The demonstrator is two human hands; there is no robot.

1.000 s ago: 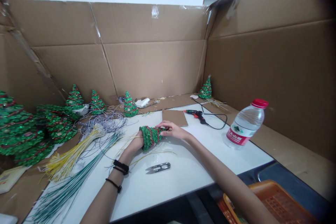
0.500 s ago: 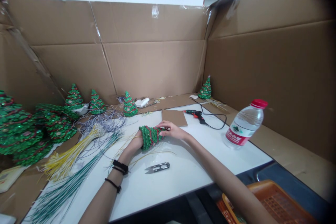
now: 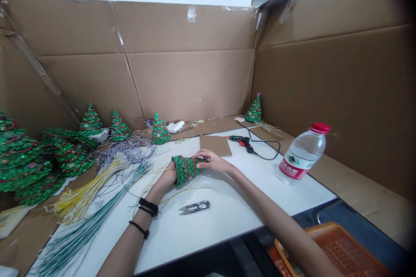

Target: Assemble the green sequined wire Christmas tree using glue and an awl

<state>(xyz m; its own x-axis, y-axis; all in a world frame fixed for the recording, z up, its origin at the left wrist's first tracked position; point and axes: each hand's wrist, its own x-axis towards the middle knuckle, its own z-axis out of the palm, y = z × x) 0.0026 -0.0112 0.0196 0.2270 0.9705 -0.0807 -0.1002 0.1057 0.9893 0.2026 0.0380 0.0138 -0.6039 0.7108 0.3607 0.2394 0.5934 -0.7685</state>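
Observation:
A small green decorative Christmas tree with red garland lies on its side above the white board. My left hand is pushed into its open base, so the fingers are hidden inside. At the narrow tip, my right hand has its fingers closed round the tree, with a small reddish-brown bit showing by the fingertips. Thin yellowish strands lie under and beside the tree. Nearer to me, thread snips rest on the board.
Yellow strands, green strands and tangled grey cord spread left. Several finished trees stand behind. A cardboard square, glue gun and water bottle lie or stand right. An orange basket sits below.

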